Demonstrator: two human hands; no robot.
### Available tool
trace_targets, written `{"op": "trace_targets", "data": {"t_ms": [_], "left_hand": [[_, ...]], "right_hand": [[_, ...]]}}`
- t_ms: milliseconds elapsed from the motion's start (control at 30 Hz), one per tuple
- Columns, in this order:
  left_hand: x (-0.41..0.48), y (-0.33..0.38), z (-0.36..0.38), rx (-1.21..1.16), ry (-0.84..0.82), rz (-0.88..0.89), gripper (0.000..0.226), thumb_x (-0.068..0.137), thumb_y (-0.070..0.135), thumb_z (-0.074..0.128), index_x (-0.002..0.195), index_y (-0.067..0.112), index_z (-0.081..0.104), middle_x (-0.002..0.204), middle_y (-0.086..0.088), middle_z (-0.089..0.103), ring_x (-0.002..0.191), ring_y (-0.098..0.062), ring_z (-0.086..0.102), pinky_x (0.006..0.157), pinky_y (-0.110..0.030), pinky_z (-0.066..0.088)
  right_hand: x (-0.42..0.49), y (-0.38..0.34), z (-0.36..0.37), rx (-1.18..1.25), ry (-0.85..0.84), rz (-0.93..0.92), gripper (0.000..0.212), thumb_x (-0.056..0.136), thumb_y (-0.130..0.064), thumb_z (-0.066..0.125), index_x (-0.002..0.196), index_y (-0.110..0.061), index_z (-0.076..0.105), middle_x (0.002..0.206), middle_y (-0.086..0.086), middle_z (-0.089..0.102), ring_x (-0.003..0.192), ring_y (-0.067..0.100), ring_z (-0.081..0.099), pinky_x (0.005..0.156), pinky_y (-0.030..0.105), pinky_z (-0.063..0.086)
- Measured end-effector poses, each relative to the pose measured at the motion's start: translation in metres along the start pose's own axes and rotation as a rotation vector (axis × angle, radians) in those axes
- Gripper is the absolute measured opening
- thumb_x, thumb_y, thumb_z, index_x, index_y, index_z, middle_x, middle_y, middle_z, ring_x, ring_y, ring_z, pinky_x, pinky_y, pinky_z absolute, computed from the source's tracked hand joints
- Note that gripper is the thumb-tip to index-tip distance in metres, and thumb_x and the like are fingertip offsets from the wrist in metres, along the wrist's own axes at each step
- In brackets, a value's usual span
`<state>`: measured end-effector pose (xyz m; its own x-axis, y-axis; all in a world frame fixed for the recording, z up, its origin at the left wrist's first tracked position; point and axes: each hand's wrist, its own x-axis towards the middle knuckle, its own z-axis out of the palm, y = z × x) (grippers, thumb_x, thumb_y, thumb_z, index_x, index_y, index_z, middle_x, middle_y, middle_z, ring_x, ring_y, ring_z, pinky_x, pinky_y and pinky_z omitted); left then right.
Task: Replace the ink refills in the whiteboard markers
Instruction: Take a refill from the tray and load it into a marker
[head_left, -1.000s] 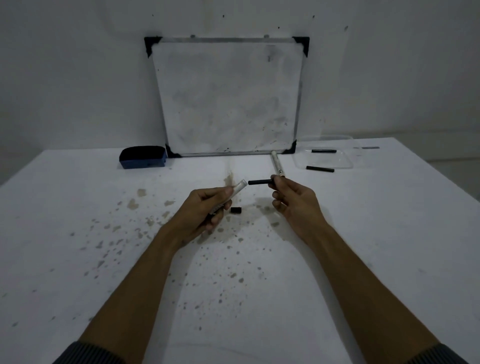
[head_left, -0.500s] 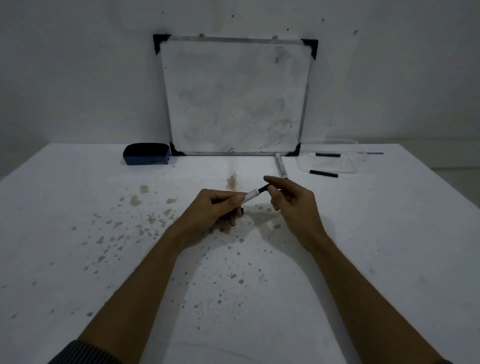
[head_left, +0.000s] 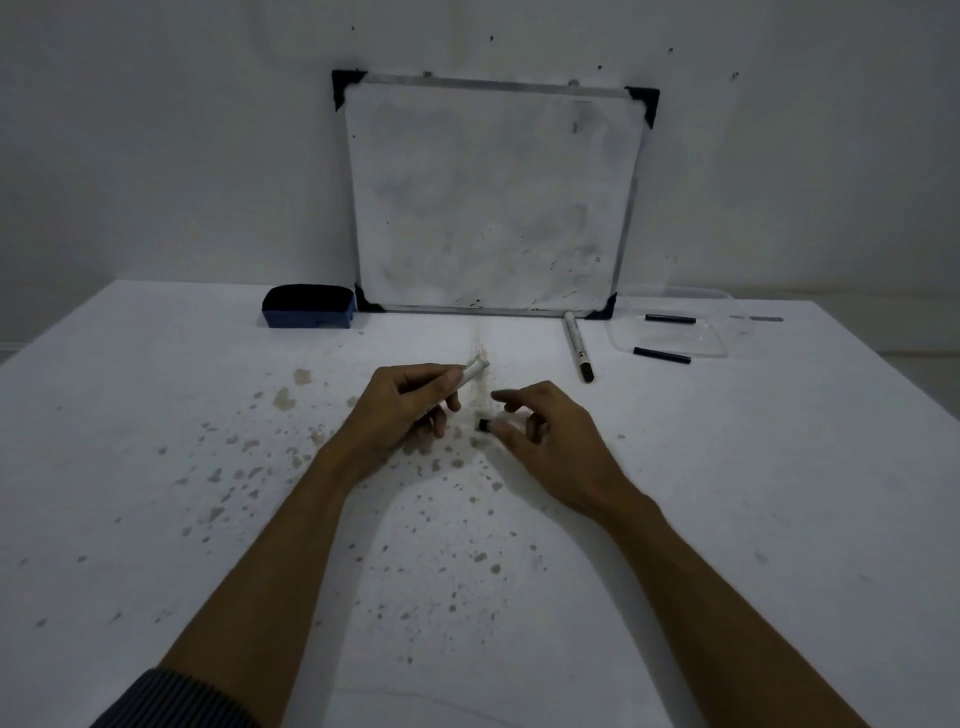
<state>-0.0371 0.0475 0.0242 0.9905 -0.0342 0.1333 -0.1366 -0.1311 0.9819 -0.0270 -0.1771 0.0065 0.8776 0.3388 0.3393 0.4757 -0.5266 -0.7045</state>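
My left hand (head_left: 402, 410) is shut on a white marker barrel (head_left: 474, 371), whose open end points up and to the right. No refill shows at that end. A small black end cap (head_left: 484, 425) lies on the table just below the barrel. My right hand (head_left: 550, 434) hovers low beside the cap with its fingers apart, thumb tip touching the cap and forefinger stretched out above it. A second white marker (head_left: 577, 346) lies farther back. Two black refills (head_left: 670, 318) (head_left: 662, 355) lie in a clear tray (head_left: 714, 347) at the back right.
A smudged whiteboard (head_left: 493, 197) leans on the wall at the back of the stained white table (head_left: 208, 519). A blue eraser (head_left: 310, 306) sits left of the whiteboard. A thin metal piece (head_left: 758, 318) lies right of the tray.
The black refill that my right hand held went into the barrel and is out of sight. My right hand let go and dropped to the end cap on the table.
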Motion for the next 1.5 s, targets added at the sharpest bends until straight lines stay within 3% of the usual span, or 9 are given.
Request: {"op": "trace_targets", "data": {"t_ms": [233, 367, 500, 667, 900, 1100, 1267, 1400, 1500], "left_hand": [[0.001, -0.002, 0.017, 0.042, 0.013, -0.003, 0.022, 0.100, 0.029, 0.066, 0.112, 0.016, 0.079, 0.084, -0.005, 0.076, 0.058, -0.023, 0.063, 0.043, -0.024, 0.044], [-0.002, 0.002, 0.021, 0.070, 0.011, 0.003, 0.021, 0.103, 0.027, 0.064, 0.101, 0.014, 0.080, 0.081, -0.004, 0.077, 0.052, -0.021, 0.063, 0.045, -0.018, 0.046], [-0.006, 0.006, 0.028, 0.079, -0.012, 0.026, 0.031, 0.106, 0.028, 0.059, 0.087, 0.015, 0.079, 0.079, -0.003, 0.079, 0.054, -0.025, 0.066, 0.048, -0.018, 0.048], [-0.012, 0.001, 0.045, 0.090, -0.073, 0.047, 0.025, 0.106, 0.029, 0.058, 0.097, 0.020, 0.079, 0.085, -0.004, 0.079, 0.057, -0.022, 0.066, 0.054, -0.023, 0.051], [-0.009, -0.005, 0.045, 0.152, -0.076, 0.055, 0.028, 0.105, 0.033, 0.057, 0.119, 0.019, 0.077, 0.091, 0.000, 0.080, 0.057, -0.019, 0.064, 0.054, -0.019, 0.049], [-0.007, -0.006, 0.042, 0.115, -0.081, 0.057, 0.028, 0.106, 0.030, 0.057, 0.125, 0.019, 0.075, 0.090, 0.000, 0.078, 0.057, -0.019, 0.063, 0.058, -0.024, 0.053], [-0.006, -0.008, 0.042, 0.098, -0.082, 0.032, 0.028, 0.106, 0.031, 0.057, 0.120, 0.017, 0.076, 0.081, 0.001, 0.073, 0.057, -0.021, 0.060, 0.056, -0.034, 0.054], [-0.006, -0.008, 0.042, 0.074, -0.062, 0.002, 0.030, 0.105, 0.036, 0.058, 0.125, 0.022, 0.075, 0.071, 0.006, 0.060, 0.059, -0.011, 0.048, 0.050, -0.022, 0.041], [-0.008, -0.007, 0.040, 0.038, -0.082, -0.002, 0.029, 0.103, 0.037, 0.059, 0.123, 0.024, 0.076, 0.072, 0.003, 0.059, 0.060, -0.010, 0.048, 0.052, -0.022, 0.041]], "right_hand": [[0.002, 0.006, -0.002, -0.091, -0.058, -0.013, 0.019, 0.095, -0.033, 0.067, 0.113, -0.030, 0.075, 0.106, -0.013, 0.068, 0.084, -0.002, 0.059, 0.073, 0.005, 0.043], [0.004, 0.006, -0.013, 0.208, 0.088, 0.124, 0.024, 0.100, -0.028, 0.062, 0.122, -0.024, 0.073, 0.111, -0.012, 0.075, 0.090, -0.003, 0.069, 0.081, 0.014, 0.055], [0.004, 0.013, -0.027, 0.631, 0.203, 0.307, 0.029, 0.104, -0.020, 0.055, 0.128, -0.025, 0.070, 0.100, 0.001, 0.071, 0.076, 0.010, 0.059, 0.069, 0.025, 0.052], [0.006, 0.012, -0.037, 1.030, 0.238, 0.417, 0.027, 0.097, -0.018, 0.066, 0.123, -0.011, 0.072, 0.113, 0.003, 0.074, 0.078, 0.015, 0.057, 0.066, 0.029, 0.051], [0.003, 0.008, -0.035, 0.835, 0.154, 0.362, 0.026, 0.096, -0.023, 0.067, 0.120, -0.014, 0.074, 0.114, 0.002, 0.077, 0.080, 0.015, 0.064, 0.068, 0.032, 0.046], [0.004, 0.011, -0.030, 0.725, 0.138, 0.353, 0.021, 0.094, -0.029, 0.070, 0.114, -0.025, 0.078, 0.080, 0.008, 0.071, 0.069, 0.019, 0.056, 0.054, 0.025, 0.042], [0.002, 0.008, -0.030, 0.582, 0.188, 0.245, 0.022, 0.094, -0.024, 0.070, 0.115, -0.020, 0.077, 0.072, -0.004, 0.071, 0.057, 0.006, 0.059, 0.052, 0.018, 0.046], [0.000, 0.004, -0.031, 0.450, 0.192, 0.141, 0.022, 0.095, -0.025, 0.070, 0.116, -0.023, 0.076, 0.087, -0.002, 0.075, 0.058, 0.019, 0.067, 0.045, 0.033, 0.055], [-0.001, 0.006, -0.031, 0.451, 0.153, 0.108, 0.025, 0.095, -0.022, 0.069, 0.120, -0.018, 0.075, 0.097, 0.002, 0.074, 0.072, 0.022, 0.072, 0.052, 0.044, 0.062]]}}
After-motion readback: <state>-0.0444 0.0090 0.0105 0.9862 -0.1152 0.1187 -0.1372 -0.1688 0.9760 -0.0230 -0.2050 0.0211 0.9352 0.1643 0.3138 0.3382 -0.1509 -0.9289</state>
